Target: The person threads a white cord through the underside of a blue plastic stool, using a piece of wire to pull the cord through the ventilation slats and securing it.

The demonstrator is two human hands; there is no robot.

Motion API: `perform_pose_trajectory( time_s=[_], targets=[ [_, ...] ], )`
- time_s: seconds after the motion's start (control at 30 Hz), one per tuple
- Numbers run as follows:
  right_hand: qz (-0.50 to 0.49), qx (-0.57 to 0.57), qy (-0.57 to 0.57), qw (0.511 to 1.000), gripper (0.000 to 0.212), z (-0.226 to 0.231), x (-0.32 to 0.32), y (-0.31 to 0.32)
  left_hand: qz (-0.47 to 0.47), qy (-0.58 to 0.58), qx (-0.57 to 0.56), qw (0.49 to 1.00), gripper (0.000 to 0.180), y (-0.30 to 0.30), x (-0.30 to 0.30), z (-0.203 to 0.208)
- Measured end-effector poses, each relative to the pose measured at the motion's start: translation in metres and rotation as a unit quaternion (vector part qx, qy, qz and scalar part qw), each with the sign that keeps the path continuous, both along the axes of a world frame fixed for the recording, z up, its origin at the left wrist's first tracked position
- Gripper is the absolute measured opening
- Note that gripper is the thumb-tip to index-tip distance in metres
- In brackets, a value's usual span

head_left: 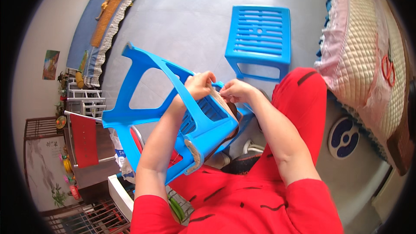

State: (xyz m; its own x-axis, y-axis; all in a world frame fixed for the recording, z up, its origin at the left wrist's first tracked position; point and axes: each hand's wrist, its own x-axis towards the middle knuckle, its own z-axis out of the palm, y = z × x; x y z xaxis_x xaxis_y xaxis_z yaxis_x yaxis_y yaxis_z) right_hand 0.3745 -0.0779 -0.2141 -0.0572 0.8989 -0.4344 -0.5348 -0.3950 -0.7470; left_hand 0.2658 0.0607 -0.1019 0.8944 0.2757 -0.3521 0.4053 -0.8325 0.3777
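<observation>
Blue stool (198, 116), one of two, tips sideways before the red shirt (236, 208); the left hand (200, 85) and right hand (236, 91) bend their fingers at its seat, clamped on what I cannot tell; the other stool (259, 31) stands upright beyond

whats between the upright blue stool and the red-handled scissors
In the head view, grey floor, then a pink border and cream quilted cover, separate the upright blue stool from the scissors.
</observation>
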Motion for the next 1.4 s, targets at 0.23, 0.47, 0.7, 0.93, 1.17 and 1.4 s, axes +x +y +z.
perform_pose_trajectory(
  time_s=[0.23, 0.47, 0.7, 0.93, 1.17, 1.4],
  targets=[
    [0.068, 0.033, 0.021, 0.997, 0.013, -0.012, -0.005, 0.0, 0.035, -0.065, -0.145, 0.987, 0.024, 0.01, -0.022, -0.016],
    [0.089, 0.011, 0.066, 0.994, 0.015, -0.006, -0.003, -0.01, -0.063, -0.026, -0.003, 0.998, 0.012, 0.01, -0.02, -0.016],
    [0.079, -0.019, -0.003, 0.997, 0.022, 0.016, -0.007, -0.043, -0.068, -0.023, -0.037, 0.997, 0.012, 0.013, -0.025, -0.021],
    [0.001, -0.003, -0.007, 1.0, 0.024, 0.057, -0.017, -0.047, -0.094, -0.082, -0.022, 0.992, 0.012, 0.021, -0.031, -0.029],
    [-0.058, -0.033, 0.115, 0.991, 0.015, 0.031, -0.013, -0.026, -0.036, -0.159, 0.104, 0.981, 0.003, 0.004, -0.026, -0.028],
    [-0.046, -0.106, 0.17, 0.979, 0.013, 0.021, -0.019, -0.01, 0.0, -0.106, 0.078, 0.991, 0.016, 0.001, -0.031, 0.0]
  ],
)
